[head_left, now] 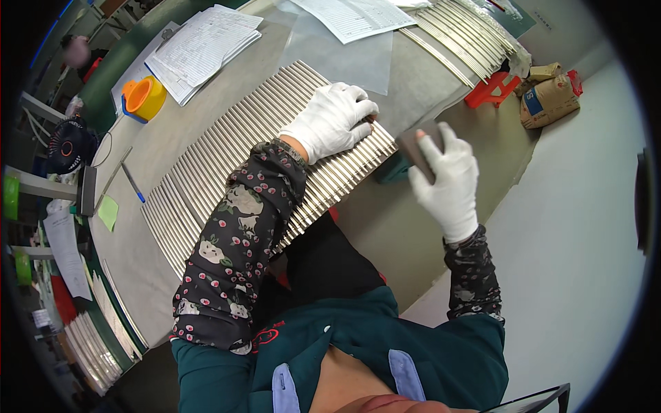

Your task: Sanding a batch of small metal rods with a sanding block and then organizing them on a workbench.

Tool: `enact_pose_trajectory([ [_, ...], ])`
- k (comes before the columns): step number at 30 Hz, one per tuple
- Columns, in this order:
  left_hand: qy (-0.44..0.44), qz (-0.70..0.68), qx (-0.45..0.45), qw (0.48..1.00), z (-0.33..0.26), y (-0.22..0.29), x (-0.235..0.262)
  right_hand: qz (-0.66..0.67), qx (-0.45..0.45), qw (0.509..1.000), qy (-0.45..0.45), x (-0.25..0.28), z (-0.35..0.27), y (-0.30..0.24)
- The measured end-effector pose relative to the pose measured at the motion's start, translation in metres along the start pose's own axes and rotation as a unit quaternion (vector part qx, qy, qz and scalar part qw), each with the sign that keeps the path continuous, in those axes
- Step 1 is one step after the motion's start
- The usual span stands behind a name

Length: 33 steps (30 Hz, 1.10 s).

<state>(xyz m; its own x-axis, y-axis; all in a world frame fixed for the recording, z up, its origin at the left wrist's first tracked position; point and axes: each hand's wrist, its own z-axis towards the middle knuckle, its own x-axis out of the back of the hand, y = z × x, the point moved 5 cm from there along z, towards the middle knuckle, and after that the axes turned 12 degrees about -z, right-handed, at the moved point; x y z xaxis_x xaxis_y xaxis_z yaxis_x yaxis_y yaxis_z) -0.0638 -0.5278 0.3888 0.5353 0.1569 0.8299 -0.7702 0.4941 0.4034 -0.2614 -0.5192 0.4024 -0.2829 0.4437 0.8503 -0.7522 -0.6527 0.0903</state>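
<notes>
A long row of thin silvery metal rods (pixel 227 148) lies side by side on the grey tabletop, their ends lined up along the near edge. My left hand (pixel 332 120), in a white glove with bare fingertips, rests on the right part of this row. Its fingers are bent over the rods at the right end. Off the table's edge to the right, my gloved right hand (pixel 447 179) is closed around a flat grey-brown block (pixel 418 148), which looks like a sanding block. The block is close to the rod ends; whether it touches them I cannot tell.
Papers on a clipboard (pixel 200 51) and a yellow-orange tape holder (pixel 144 98) lie at the far left, with a blue pen (pixel 133 182) nearer. More rods (pixel 461 38) lie at the far right, above a red stool (pixel 492 89). Brown sacks (pixel 551 100) stand on the floor.
</notes>
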Motion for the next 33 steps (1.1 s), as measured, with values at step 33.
enact_pose_trajectory([
  [33,-0.031,-0.122,0.025,0.992,0.018,0.009,-0.019,0.062,-0.058,0.996,-0.01,-0.009,-0.016,0.022],
])
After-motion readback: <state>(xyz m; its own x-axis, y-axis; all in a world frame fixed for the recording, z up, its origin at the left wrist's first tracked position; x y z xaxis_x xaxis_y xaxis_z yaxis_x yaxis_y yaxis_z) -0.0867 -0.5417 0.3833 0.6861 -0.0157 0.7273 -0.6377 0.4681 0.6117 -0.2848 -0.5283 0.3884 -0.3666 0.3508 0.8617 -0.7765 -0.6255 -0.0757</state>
